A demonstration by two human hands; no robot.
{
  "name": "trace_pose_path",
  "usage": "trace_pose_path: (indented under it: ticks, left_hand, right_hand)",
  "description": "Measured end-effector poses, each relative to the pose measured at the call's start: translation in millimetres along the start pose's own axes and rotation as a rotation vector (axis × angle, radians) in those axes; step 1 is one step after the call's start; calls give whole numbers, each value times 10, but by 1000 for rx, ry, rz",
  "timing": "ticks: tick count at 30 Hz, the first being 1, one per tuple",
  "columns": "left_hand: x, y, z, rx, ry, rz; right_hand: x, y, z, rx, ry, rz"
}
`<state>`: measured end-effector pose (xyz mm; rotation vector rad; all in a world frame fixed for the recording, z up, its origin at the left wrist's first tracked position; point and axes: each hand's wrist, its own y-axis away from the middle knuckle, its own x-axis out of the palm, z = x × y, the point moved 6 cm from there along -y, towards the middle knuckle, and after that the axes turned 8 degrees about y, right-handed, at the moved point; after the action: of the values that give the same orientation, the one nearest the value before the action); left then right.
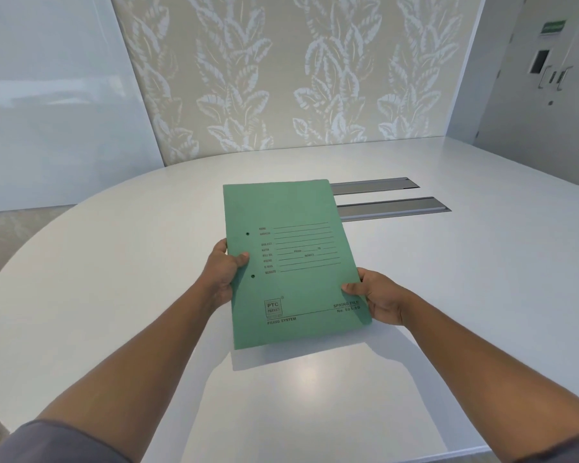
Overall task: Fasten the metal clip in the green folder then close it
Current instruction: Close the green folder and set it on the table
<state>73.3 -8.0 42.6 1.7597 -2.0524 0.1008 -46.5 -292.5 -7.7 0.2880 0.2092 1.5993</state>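
A green folder (298,262) is shut, its printed front cover facing me, and it is held a little above the white table (114,279). My left hand (223,272) grips its left spine edge between two punched holes, thumb on the cover. Gripping the lower right edge is my right hand (380,297), thumb on top. The metal clip is inside and hidden.
Two grey metal cable slots (393,208) are set into the table just behind the folder's far right corner. A leaf-patterned wall panel (298,78) stands behind the table. The table's curved edge runs along the left.
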Motion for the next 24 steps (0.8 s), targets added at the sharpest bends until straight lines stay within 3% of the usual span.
trace_pose_path:
  ticks: [6, 15, 24]
  left_hand:
    - [-21, -24, -207, 51, 53, 11]
    - [-47, 60, -13, -51, -36, 124]
    - [-172, -229, -477, 127, -100, -67]
  right_hand:
    - [14, -75, 205, -62, 25, -224]
    - [33, -182, 517, -152, 55, -365]
    - [223, -386, 1055, -254, 100, -340]
